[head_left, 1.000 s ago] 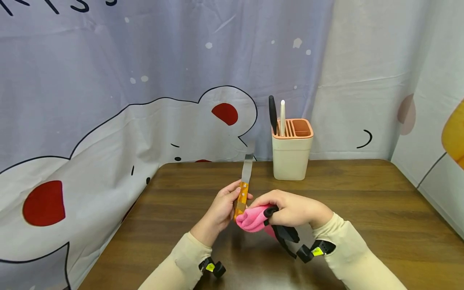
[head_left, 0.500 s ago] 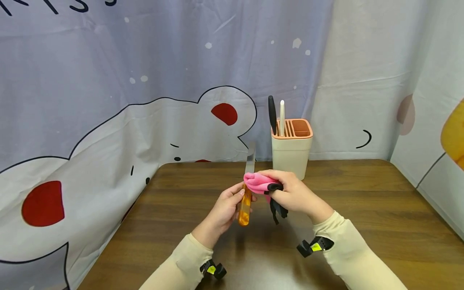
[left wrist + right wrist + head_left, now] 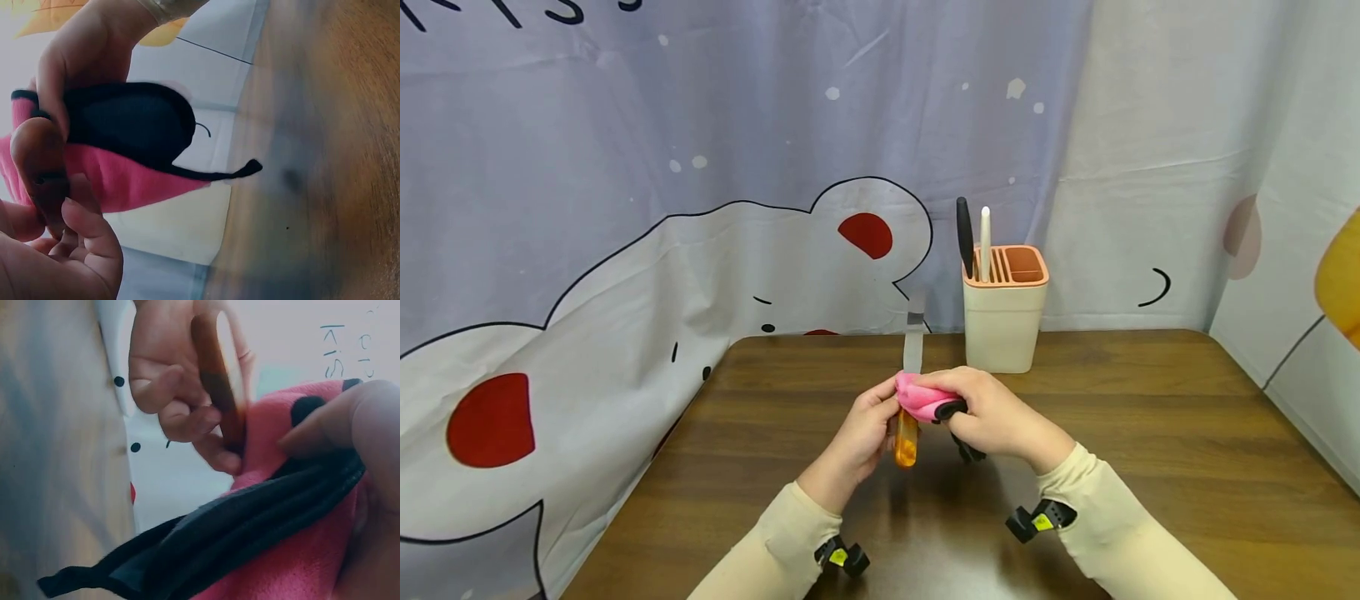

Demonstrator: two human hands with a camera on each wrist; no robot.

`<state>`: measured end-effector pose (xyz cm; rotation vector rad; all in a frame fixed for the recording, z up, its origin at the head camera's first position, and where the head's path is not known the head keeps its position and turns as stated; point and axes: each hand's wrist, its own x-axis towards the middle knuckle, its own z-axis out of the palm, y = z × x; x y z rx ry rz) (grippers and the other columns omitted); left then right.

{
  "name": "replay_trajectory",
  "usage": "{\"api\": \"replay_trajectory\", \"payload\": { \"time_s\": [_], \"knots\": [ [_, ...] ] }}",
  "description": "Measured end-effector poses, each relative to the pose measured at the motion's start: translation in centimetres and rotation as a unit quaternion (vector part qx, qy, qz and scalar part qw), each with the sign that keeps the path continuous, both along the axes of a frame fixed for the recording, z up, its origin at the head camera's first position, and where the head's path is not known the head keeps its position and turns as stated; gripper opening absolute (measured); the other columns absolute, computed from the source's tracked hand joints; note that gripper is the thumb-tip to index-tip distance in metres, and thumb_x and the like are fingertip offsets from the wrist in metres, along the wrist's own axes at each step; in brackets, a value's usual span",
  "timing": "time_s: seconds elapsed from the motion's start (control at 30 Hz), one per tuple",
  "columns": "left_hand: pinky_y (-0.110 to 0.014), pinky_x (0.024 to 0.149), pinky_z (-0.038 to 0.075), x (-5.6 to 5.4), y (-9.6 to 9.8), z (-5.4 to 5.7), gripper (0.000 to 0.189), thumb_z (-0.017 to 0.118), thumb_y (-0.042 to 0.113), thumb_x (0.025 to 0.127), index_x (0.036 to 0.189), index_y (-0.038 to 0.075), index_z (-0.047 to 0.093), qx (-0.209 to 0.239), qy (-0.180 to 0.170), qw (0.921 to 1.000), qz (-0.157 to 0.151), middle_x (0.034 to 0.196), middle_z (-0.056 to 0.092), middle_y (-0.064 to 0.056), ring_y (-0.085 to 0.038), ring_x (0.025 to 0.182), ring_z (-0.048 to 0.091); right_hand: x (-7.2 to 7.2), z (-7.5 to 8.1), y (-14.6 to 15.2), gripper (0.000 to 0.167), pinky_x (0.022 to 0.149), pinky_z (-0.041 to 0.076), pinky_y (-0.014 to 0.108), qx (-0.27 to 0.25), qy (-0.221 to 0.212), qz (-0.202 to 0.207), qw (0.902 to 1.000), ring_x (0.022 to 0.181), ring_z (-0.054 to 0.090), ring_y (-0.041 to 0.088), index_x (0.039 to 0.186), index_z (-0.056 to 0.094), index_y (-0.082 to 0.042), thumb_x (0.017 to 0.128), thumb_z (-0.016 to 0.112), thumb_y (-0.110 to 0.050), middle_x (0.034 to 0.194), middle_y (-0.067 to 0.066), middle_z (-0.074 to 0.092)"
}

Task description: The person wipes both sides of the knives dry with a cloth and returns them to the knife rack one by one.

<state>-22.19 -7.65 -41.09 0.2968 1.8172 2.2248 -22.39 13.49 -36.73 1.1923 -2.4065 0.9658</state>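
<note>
My left hand (image 3: 859, 433) grips the orange marbled handle (image 3: 906, 448) of a knife, whose flat metal blade (image 3: 913, 352) points away toward the back curtain. In my right hand (image 3: 1000, 412) is a bunched pink cloth (image 3: 925, 400) with black edging. It lies against the knife where handle meets blade and covers that part. The left wrist view shows the cloth (image 3: 137, 181) behind the handle end (image 3: 39, 150), a black flap hanging from it. Seen from the right wrist, left fingers (image 3: 200, 422) wrap the handle beside the cloth.
Behind the hands, at the table's far edge, stands a cream knife holder (image 3: 1002, 329) with an orange slotted top. A black handle (image 3: 964, 237) and a white handle (image 3: 985, 243) stick up from it. A printed curtain (image 3: 737, 125) hangs behind the brown wooden table (image 3: 1150, 433).
The right hand with the cloth has gone from the handle's lower end up over the blade, then back down to where blade meets handle. The left hand keeps holding the knife, its angle slightly changed.
</note>
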Motion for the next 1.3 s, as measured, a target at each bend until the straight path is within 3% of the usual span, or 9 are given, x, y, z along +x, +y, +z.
{"api": "replay_trajectory", "payload": {
  "time_s": [0.2, 0.3, 0.43, 0.6, 0.7, 0.97, 1.03, 1.13, 1.3],
  "knots": [
    [-0.021, 0.059, 0.058, 0.0, -0.2, 0.0, 0.050, 0.043, 0.018, 0.110, 0.159, 0.010, 0.037, 0.007, -0.010, 0.9997, 0.021, 0.102, 0.071, 0.008, -0.005, 0.071, 0.069, 0.3, 0.4, 0.1, 0.045, 0.096, 0.057, 0.036, 0.021, 0.014, 0.053, 0.9983, 0.107, 0.070, 0.013, 0.124, 0.075, -0.018, 0.083, 0.065, -0.001, 0.120, -0.005, 0.076],
    [-0.019, 0.057, 0.056, -0.1, -0.2, -0.1, 0.050, 0.044, 0.017, 0.110, 0.158, 0.007, 0.038, 0.005, -0.007, 0.9997, 0.022, 0.099, 0.070, 0.009, -0.004, 0.069, 0.066, 0.5, 0.6, 0.2, 0.048, 0.090, 0.056, 0.031, 0.035, 0.005, 0.064, 0.9973, 0.099, 0.067, 0.009, 0.121, 0.076, -0.022, 0.081, 0.062, 0.000, 0.113, -0.009, 0.075],
    [-0.018, 0.059, 0.058, -0.2, -0.2, -0.3, 0.050, 0.045, 0.016, 0.109, 0.157, 0.002, 0.037, 0.018, -0.002, 0.9994, 0.030, 0.097, 0.072, 0.005, -0.003, 0.072, 0.069, 0.9, 0.8, 0.2, 0.055, 0.081, 0.052, 0.024, 0.055, -0.038, 0.096, 0.9931, 0.089, 0.061, 0.004, 0.122, 0.075, -0.026, 0.078, 0.059, 0.003, 0.105, -0.012, 0.073],
    [-0.023, 0.074, 0.063, -0.5, -0.3, -0.4, 0.046, 0.045, 0.014, 0.110, 0.154, 0.002, 0.042, 0.024, 0.011, 0.9987, 0.044, 0.099, 0.077, -0.001, -0.009, 0.087, 0.074, 1.5, 1.1, 0.1, 0.058, 0.073, 0.050, 0.020, 0.075, -0.100, 0.147, 0.9813, 0.082, 0.058, 0.003, 0.119, 0.074, -0.028, 0.075, 0.057, 0.006, 0.099, -0.014, 0.071],
    [-0.027, 0.080, 0.063, -0.6, -0.4, -0.4, 0.045, 0.045, 0.014, 0.110, 0.153, 0.003, 0.045, 0.024, 0.015, 0.9986, 0.044, 0.096, 0.077, 0.000, -0.011, 0.092, 0.074, 1.9, 1.2, 0.0, 0.060, 0.072, 0.051, 0.020, 0.082, -0.122, 0.164, 0.9754, 0.082, 0.059, 0.003, 0.118, 0.074, -0.028, 0.072, 0.057, 0.007, 0.100, -0.014, 0.071],
    [-0.028, 0.073, 0.064, -0.7, -0.4, -0.7, 0.047, 0.045, 0.017, 0.110, 0.155, 0.006, 0.043, 0.021, 0.003, 0.9989, 0.041, 0.098, 0.077, 0.000, -0.012, 0.077, 0.073, 1.9, 1.5, 0.3, 0.041, 0.067, 0.056, 0.022, 0.085, -0.162, 0.218, 0.9585, 0.073, 0.063, 0.001, 0.112, 0.072, -0.025, 0.088, 0.054, 0.003, 0.086, -0.009, 0.069],
    [-0.028, 0.072, 0.064, -0.7, -0.4, -0.7, 0.047, 0.045, 0.016, 0.110, 0.155, 0.006, 0.042, 0.021, 0.005, 0.9989, 0.042, 0.099, 0.077, 0.000, -0.012, 0.075, 0.073, 1.7, 1.5, 0.6, 0.040, 0.072, 0.056, 0.022, 0.079, -0.157, 0.220, 0.9595, 0.077, 0.064, 0.001, 0.113, 0.072, -0.026, 0.090, 0.055, 0.001, 0.089, -0.010, 0.070],
    [-0.023, 0.069, 0.063, -0.7, -0.3, -0.7, 0.047, 0.044, 0.016, 0.110, 0.155, 0.005, 0.042, 0.026, 0.005, 0.9986, 0.046, 0.100, 0.077, -0.001, -0.009, 0.078, 0.073, 1.2, 1.6, 1.2, 0.040, 0.083, 0.056, 0.023, 0.047, -0.138, 0.197, 0.9694, 0.090, 0.066, 0.004, 0.117, 0.073, -0.026, 0.090, 0.059, -0.001, 0.101, -0.010, 0.073],
    [-0.019, 0.058, 0.058, -0.5, 0.0, -0.7, 0.050, 0.044, 0.016, 0.110, 0.158, 0.006, 0.037, 0.025, -0.008, 0.9984, 0.050, 0.097, 0.073, 0.006, -0.005, 0.071, 0.070, 0.2, 1.1, 1.5, 0.039, 0.084, 0.057, 0.026, -0.022, -0.125, 0.108, 0.9860, 0.089, 0.070, 0.009, 0.124, 0.072, -0.023, 0.092, 0.062, -0.003, 0.103, -0.006, 0.075]
  ]
}}
